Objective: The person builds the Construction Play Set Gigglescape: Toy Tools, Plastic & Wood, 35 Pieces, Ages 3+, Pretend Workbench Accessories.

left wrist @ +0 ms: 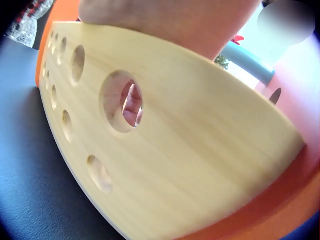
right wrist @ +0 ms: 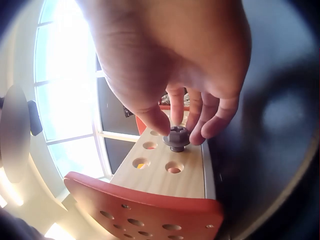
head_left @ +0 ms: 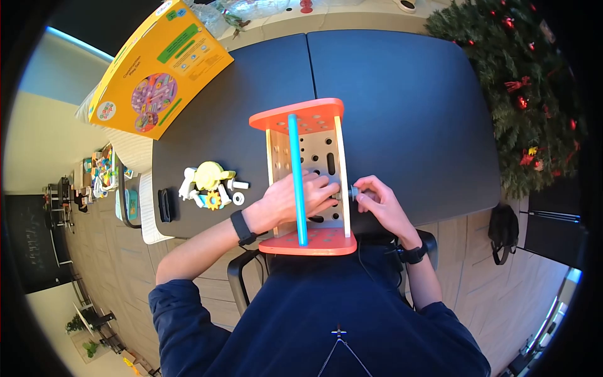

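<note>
A wooden toy toolbox (head_left: 308, 247) has red-orange end plates, pale side panels full of holes and a blue bar handle (head_left: 297, 182). My left hand (head_left: 292, 200) reaches inside it under the bar, fingers bent toward the inner face of the right panel (head_left: 342, 169). Whatever those fingertips hold is hidden, though some fingers show through a hole in the left panel (left wrist: 210, 135). Outside the right panel, my right hand (head_left: 384, 206) pinches the cross-slotted head of a grey toy bolt (right wrist: 177, 136) between thumb and fingers. The bolt stands at the panel, among its holes.
On the dark table (head_left: 402, 113), left of the toolbox, lie white, yellow and blue toy parts (head_left: 210, 182) and a black case (head_left: 165, 205). A yellow box (head_left: 160, 69) stands at the back left. A decorated Christmas tree (head_left: 521, 94) is at the right.
</note>
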Tool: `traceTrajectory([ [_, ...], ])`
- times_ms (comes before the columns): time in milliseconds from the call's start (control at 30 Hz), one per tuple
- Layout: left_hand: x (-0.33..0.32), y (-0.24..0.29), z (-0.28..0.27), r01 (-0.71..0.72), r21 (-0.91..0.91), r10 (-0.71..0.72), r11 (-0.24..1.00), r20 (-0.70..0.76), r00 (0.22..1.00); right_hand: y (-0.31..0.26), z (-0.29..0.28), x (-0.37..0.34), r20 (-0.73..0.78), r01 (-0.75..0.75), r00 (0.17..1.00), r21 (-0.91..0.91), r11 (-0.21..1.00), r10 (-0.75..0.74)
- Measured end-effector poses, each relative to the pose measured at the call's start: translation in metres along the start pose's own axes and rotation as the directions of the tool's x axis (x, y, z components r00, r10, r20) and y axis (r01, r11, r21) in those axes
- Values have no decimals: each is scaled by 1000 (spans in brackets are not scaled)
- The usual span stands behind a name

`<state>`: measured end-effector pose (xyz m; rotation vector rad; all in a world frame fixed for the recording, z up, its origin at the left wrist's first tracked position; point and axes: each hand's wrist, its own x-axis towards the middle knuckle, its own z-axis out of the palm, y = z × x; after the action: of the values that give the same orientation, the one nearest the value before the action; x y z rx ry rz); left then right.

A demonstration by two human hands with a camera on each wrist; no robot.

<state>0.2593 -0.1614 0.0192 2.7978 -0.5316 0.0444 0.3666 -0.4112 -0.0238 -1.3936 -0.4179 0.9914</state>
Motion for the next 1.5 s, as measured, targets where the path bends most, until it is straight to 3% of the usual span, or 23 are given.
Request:
traceTrajectory([
  [33,0,0,1,-2,8,2,1000,-3,1000,0,-3,2,19,-39,999,4,999,39],
  [100,-1,-1,3,-6,21,6,1000,-9,1000,1,-13,11,81,-159,980,-244,957,183],
  [200,-1,-1,1,-12,4,12,1000,-16,1000,1,-14,12,10,-241,962,-430,870,271],
  [267,-1,0,0,-5,4,5,1000,-14,1000,2,-7,10,-56,-148,989,-388,910,137],
  [333,-1,0,0,-4,3,4,1000,-12,1000,5,7,6,-140,101,981,-241,965,-137],
  [433,-1,-1,1,-8,1,8,1000,-13,1000,3,15,4,-96,133,986,-12,991,-133],
  [533,-1,-1,1,-13,8,14,1000,-24,1000,-7,9,9,-40,-61,998,-139,988,56],
  [633,-2,-1,2,-13,5,14,1000,-21,1000,-3,2,15,-40,-192,981,-370,909,191],
  [733,-2,-1,1,-9,-4,9,1000,-17,1000,-12,9,7,-106,-110,991,-309,945,81],
  [833,-2,-1,2,-11,-3,11,1000,-23,1000,-2,20,3,-148,170,973,-52,984,-176],
  [933,0,0,2,-12,-2,12,1000,-24,1000,-2,16,3,-61,59,996,-15,998,-60],
  [1033,1,0,4,-14,16,14,1000,-8,1000,9,17,16,-128,48,990,-132,990,-65],
  [1233,3,1,4,-8,16,8,1000,7,1000,-7,23,13,-164,-147,980,-249,957,108],
  [1333,3,2,2,-12,29,12,999,2,1000,-7,23,0,-199,-61,980,-136,989,33],
  [1433,2,2,2,-14,30,14,999,2,1000,17,22,0,-169,202,955,-227,953,-243],
  [1500,3,1,3,-25,35,25,999,2,1000,19,19,-1,-140,166,970,-212,963,-198],
])
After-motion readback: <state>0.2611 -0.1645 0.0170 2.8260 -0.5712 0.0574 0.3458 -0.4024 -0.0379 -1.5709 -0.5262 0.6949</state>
